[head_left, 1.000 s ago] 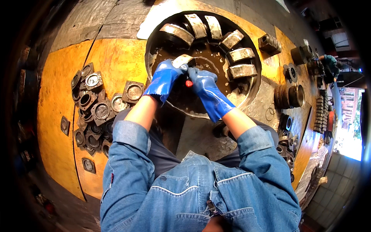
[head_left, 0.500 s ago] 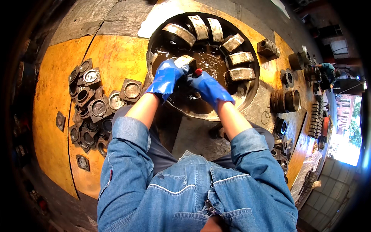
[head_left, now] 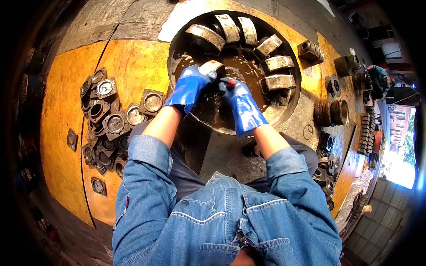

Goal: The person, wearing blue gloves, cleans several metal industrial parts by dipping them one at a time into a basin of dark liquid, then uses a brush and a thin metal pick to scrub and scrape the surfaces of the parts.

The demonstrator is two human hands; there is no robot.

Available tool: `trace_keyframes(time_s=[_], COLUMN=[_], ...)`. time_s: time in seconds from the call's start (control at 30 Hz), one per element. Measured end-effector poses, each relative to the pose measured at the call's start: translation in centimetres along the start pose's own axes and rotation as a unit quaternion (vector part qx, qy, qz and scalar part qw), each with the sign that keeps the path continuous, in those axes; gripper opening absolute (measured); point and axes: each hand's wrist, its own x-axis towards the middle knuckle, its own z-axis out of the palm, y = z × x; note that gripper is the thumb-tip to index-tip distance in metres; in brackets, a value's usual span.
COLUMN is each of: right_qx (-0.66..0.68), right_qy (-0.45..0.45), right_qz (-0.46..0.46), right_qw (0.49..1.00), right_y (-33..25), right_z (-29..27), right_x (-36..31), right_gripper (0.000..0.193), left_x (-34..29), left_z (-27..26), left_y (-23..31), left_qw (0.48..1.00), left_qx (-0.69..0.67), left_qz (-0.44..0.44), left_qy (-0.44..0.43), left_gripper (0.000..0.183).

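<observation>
The left hand (head_left: 194, 82), in a blue glove, grips a metal block (head_left: 211, 67) over the tub (head_left: 278, 117) of brown liquid (head_left: 246, 73). The right hand (head_left: 237, 95), gloved too, is closed round a red-ended tool (head_left: 231, 83) just beside the block — the tool's other end is hard to make out. Six more blocks (head_left: 278, 82) line the tub's far and right sides.

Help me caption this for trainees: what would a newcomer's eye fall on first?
Probably the blue gloves, over the tub: the left hand grips a metal part, the right hand a red-tipped item. Next come the metal blocks along the tub's far and right side, and the heap of flanged parts on yellow boards at left.
</observation>
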Motion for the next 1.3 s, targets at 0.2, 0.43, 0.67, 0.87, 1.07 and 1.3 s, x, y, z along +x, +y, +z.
trace_keyframes(time_s=[0.2,0.43,0.67,0.87,1.07,1.3], right_qx=[0.218,0.472,0.548,0.487,0.567,0.587], right_qy=[0.086,0.048,-0.089,0.000,0.115,0.111], right_qz=[0.163,0.292,0.309,0.197,0.230,0.316], right_qw=[0.958,0.830,0.772,0.851,0.783,0.737], right_y=[-4.0,-0.8,-1.9,-0.1,2.1,5.9], right_z=[-5.5,-2.6,-3.3,-8.3,-10.9,-9.1], right_x=[-3.1,-4.5,-8.7,-7.8,-6.6,-6.5], right_gripper=[0.026,0.030,0.022,0.029,0.025,0.018], left_x=[-0.3,-0.5,-0.2,-2.6,-3.5,-3.5], left_z=[-0.3,0.7,2.6,4.9,6.2,6.7], left_y=[-1.1,0.9,0.8,4.6,3.9,2.6], left_qw=[0.996,0.988,0.991,0.968,0.931,0.897], left_qx=[0.081,0.149,0.134,0.246,0.335,0.341], left_qz=[-0.025,-0.035,-0.008,-0.051,0.138,0.282], left_qy=[-0.007,0.025,0.024,0.023,-0.037,-0.010], left_gripper=[0.069,0.069,0.069,0.063,0.049,0.038])
